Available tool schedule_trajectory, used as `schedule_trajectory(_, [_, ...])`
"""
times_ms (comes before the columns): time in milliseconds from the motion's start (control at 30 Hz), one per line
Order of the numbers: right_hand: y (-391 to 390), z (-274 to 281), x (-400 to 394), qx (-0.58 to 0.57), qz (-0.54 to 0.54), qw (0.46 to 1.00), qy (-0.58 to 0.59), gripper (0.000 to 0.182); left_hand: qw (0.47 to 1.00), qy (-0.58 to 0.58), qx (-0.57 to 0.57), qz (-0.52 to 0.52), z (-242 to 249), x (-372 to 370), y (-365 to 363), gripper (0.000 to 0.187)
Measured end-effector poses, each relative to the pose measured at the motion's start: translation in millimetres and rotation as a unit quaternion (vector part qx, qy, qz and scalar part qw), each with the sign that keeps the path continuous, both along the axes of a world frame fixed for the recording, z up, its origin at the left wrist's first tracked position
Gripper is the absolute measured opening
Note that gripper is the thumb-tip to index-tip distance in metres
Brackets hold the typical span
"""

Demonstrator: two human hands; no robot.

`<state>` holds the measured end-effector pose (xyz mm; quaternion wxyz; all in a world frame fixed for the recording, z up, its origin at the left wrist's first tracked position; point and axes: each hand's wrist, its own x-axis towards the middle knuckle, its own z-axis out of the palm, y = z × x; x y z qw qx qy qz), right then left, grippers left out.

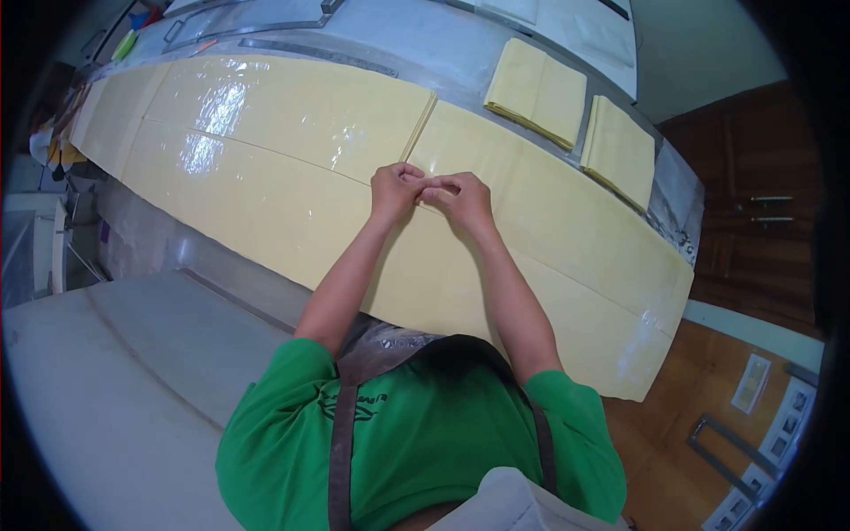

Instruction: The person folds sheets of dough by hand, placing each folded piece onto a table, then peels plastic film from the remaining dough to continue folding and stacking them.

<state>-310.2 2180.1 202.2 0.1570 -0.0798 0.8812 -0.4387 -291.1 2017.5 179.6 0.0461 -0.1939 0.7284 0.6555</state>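
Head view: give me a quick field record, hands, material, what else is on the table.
left hand: fingers curled, pinching at the sheet edge, touching the right hand
right hand: fingers curled at the same spot
yellow sheet: long, glossy, flat along the table
seam: hands meet where two sheet sections join
folded stacks: two yellow piles beyond the sheet, apart from the hands
metal ruler: far edge
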Motion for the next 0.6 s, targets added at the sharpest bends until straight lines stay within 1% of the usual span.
schedule_trajectory(33, [-2.2,2.1,0.7,0.026,-0.005,0.999,-0.025,0.041,1.000,-0.006,-0.024,0.004,1.3,0.0,2.6,0.024])
schedule_trajectory(67, [-3.3,-6.7,0.3,0.028,-0.007,0.999,-0.028,0.041,1.000,-0.009,-0.022,0.003,-1.3,1.3,2.9,0.024])
schedule_trajectory(133, [-4.3,-30.0,-3.8,0.014,-0.047,0.998,0.043,0.027,0.999,0.023,-0.017,0.031,-6.4,5.0,2.0,0.027])
schedule_trajectory(167, [-3.7,-27.0,-5.2,0.015,-0.049,0.998,0.039,0.027,0.999,0.019,-0.016,0.029,-5.1,8.7,4.5,0.027])
schedule_trajectory(233, [-3.7,-18.3,-13.2,-0.004,-0.120,0.992,-0.042,0.024,0.978,0.064,-0.198,0.035,0.3,13.2,7.6,0.031])
schedule_trajectory(267, [-0.5,-25.6,-19.0,-0.004,-0.119,0.992,-0.042,0.024,0.977,0.064,-0.198,0.036,-0.8,13.4,8.2,0.031])
schedule_trajectory(300, [6.3,-35.1,-27.3,-0.096,-0.136,0.981,-0.097,0.025,0.967,0.073,-0.244,0.002,-2.7,12.2,9.2,0.031])
schedule_trajectory(333, [17.4,-43.6,-35.3,-0.187,-0.153,0.959,-0.152,0.026,0.954,0.082,-0.288,-0.033,-4.6,11.1,11.5,0.033])
schedule_trajectory(367, [30.7,-32.9,-43.9,-0.227,-0.123,0.945,-0.202,0.030,0.954,0.083,-0.287,-0.032,-6.7,9.9,14.2,0.033])
schedule_trajectory(400, [46.4,-34.9,-51.8,-0.227,-0.123,0.945,-0.200,0.030,0.927,0.060,-0.364,-0.067,-8.2,8.1,15.7,0.033])
schedule_trajectory(433, [63.9,-37.9,-57.8,-0.298,-0.141,0.912,-0.246,0.030,0.892,0.037,-0.438,-0.103,-9.9,7.0,17.4,0.034])
schedule_trajectory(467, [84.3,-39.8,-62.9,-0.366,-0.158,0.870,-0.289,0.030,0.891,0.039,-0.439,-0.106,-9.0,7.9,20.0,0.034])
schedule_trajectory(533, [138.4,-42.1,-70.8,-0.368,-0.173,0.867,-0.287,0.031,0.847,0.070,-0.516,-0.110,-7.1,10.4,25.5,0.035])
schedule_trajectory(600, [211.1,-53.6,-67.7,-0.436,-0.197,0.837,-0.266,0.026,0.802,0.103,-0.577,-0.118,-16.2,5.8,25.1,0.034])
